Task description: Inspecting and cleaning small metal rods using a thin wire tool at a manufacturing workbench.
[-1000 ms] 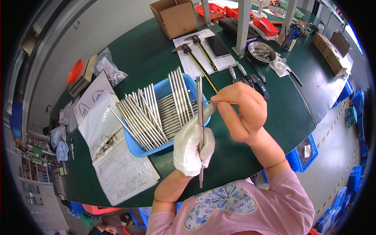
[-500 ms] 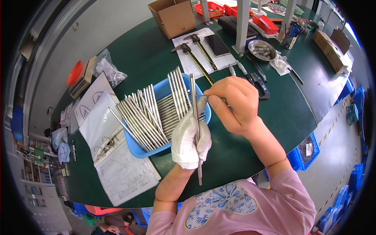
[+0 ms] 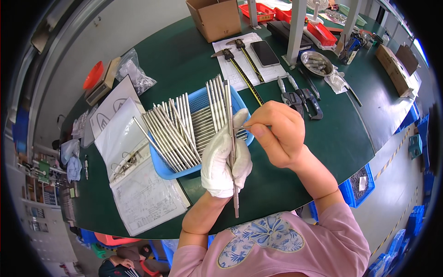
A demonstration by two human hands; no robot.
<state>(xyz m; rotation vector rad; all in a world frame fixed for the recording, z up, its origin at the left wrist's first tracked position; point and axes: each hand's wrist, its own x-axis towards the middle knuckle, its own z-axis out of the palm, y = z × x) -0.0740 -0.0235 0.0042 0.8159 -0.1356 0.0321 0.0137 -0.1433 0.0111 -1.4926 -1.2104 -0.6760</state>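
My left hand [image 3: 220,161], in a white glove, is closed round a long metal rod [image 3: 236,196] that stands nearly upright in the view. My bare right hand [image 3: 279,131] pinches a thin metal pin [image 3: 249,127], its tip against the side of the rod just above the gloved fingers. Whether the tip enters a hole there is too small to tell. Behind the left hand, a blue plastic basket [image 3: 162,170] holds many similar metal rods [image 3: 170,134], some slanted and some laid crosswise.
An open ring binder [image 3: 143,203] with drawings lies left of the basket. Farther back are two calipers [image 3: 244,76] and a phone [image 3: 265,54] on paper sheets, micrometers [image 3: 300,99], a steel bowl [image 3: 317,63] of small parts and a cardboard box [image 3: 214,19]. Another person [image 3: 122,264] sits beyond the table's lower left edge.
The pin's tip has moved down along the rod, from above the gloved fingertips to beside them. My right hand has lowered slightly with it. The whole view has shifted a little.
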